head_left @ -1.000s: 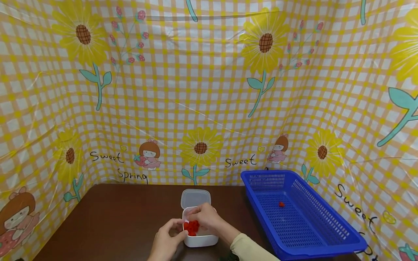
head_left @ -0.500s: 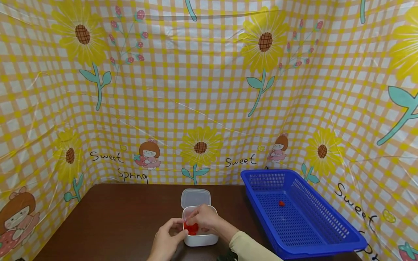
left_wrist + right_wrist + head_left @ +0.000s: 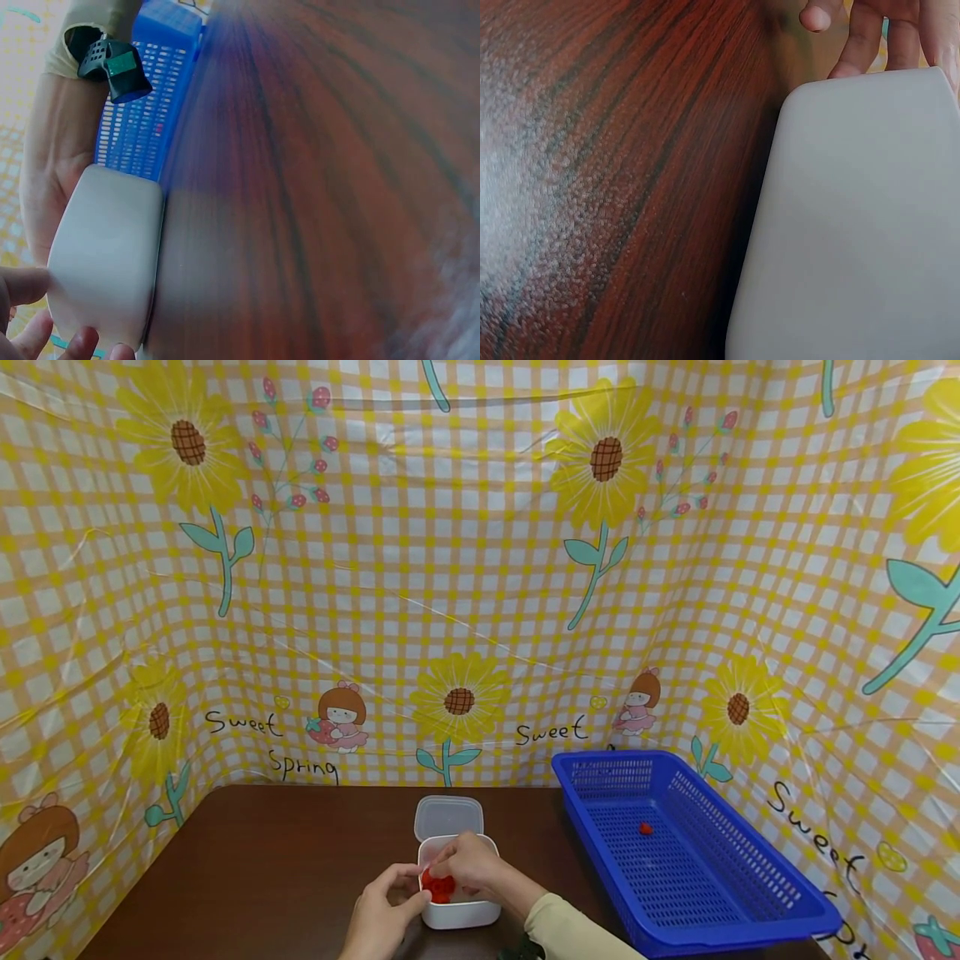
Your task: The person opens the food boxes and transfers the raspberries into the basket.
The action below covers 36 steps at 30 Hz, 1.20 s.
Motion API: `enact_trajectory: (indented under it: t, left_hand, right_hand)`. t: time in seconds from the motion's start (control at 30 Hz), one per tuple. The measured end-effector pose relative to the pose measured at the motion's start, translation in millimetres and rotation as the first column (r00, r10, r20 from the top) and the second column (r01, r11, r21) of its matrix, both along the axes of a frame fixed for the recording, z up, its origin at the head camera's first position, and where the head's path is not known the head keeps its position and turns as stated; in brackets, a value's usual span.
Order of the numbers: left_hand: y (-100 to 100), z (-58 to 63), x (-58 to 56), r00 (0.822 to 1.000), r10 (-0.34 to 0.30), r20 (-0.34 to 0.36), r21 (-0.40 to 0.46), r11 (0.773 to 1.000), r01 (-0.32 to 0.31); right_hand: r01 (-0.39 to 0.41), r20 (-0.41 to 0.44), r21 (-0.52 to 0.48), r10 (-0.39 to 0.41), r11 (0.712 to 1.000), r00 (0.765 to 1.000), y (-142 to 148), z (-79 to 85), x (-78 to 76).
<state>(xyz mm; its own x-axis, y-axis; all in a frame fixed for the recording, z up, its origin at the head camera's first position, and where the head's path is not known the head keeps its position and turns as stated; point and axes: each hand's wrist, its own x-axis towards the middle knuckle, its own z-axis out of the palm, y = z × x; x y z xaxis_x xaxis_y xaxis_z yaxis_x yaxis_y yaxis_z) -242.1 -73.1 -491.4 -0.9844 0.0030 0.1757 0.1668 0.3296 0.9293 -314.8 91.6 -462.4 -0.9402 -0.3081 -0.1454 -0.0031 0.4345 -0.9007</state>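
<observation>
A white plastic box (image 3: 462, 917) stands on the table, its translucent lid (image 3: 450, 818) lying open behind it. My left hand (image 3: 381, 910) holds the box at its left side, the thumb by the front corner. In the left wrist view, fingertips (image 3: 81, 343) lie against the box's wall. The right hand (image 3: 471, 862) reaches into the box from the right with bent fingers, their tips among several small red pieces (image 3: 438, 888). Whether they pinch one is hidden. The kind of the pieces is too small to tell.
A blue perforated plastic basket (image 3: 693, 868) stands on the right, with one small red piece (image 3: 646, 829) on its floor. Dark brown wood-grain table (image 3: 285, 868) lies under everything. A checked sunflower cloth (image 3: 480, 610) hangs round the back and sides.
The right fingers have shifted slightly inside the box, and the red pieces beneath them lie differently. The left hand, box and basket have stayed put.
</observation>
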Motion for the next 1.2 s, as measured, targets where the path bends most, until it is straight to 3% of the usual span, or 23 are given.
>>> enact_trajectory:
  t: [0.53,1.2]
  left_hand:
    - [0.5,3.2,2.5,1.000,0.009,0.008,0.007,1.000,-0.009]
    - [0.5,1.7,1.4,1.000,-0.005,0.011,0.025,1.000,0.005]
  right_hand:
    - [-0.008,-0.060,-0.003,0.008,1.000,0.998,-0.8,1.1,2.8]
    - [-0.011,-0.045,-0.010,0.010,1.000,0.999,2.1,4.9,3.1]
